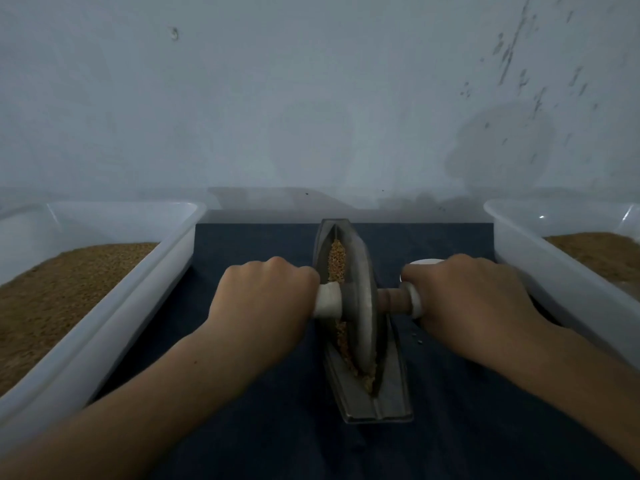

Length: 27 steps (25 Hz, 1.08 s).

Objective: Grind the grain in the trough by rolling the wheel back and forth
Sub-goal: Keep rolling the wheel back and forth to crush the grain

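No text, label or number is legible anywhere

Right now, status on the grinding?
Left grip and right grip each hold an end of the axle. Wheel sits midway along trough, grain ahead and behind. Nothing blocking; left tub, right tub stand apart.

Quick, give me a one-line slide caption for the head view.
Left hand and right hand hold the wheel by its handles, in the trough of grain, between two white tubs.
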Each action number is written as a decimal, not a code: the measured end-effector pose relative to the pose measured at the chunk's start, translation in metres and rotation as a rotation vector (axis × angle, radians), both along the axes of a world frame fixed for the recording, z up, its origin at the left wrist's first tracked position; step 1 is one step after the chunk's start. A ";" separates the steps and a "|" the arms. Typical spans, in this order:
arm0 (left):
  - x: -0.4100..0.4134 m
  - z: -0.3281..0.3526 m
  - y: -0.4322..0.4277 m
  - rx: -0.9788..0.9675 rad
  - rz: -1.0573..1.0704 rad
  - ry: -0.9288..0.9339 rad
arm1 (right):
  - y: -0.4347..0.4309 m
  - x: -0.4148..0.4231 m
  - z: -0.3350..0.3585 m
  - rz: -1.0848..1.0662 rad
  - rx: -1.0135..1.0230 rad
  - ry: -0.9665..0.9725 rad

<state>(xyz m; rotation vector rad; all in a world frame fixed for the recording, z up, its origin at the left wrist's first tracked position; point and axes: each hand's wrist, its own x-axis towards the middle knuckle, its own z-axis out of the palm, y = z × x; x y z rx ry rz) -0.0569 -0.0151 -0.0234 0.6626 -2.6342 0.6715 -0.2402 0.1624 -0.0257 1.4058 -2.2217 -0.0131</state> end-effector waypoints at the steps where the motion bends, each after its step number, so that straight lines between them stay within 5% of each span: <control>1: -0.005 0.000 -0.003 0.016 0.019 -0.011 | -0.005 -0.004 -0.003 -0.026 0.006 -0.005; 8: -0.076 0.015 -0.056 0.049 0.103 -0.017 | -0.092 -0.052 0.004 -0.084 -0.049 -0.170; 15: 0.001 -0.010 -0.002 -0.009 -0.060 0.072 | -0.002 0.001 -0.001 0.089 -0.106 0.104; 18: 0.005 0.003 0.002 -0.045 -0.101 0.087 | 0.010 0.004 0.005 0.073 -0.075 0.039; 27: -0.072 0.006 -0.063 0.116 0.086 0.030 | -0.098 -0.051 0.015 -0.095 -0.001 -0.091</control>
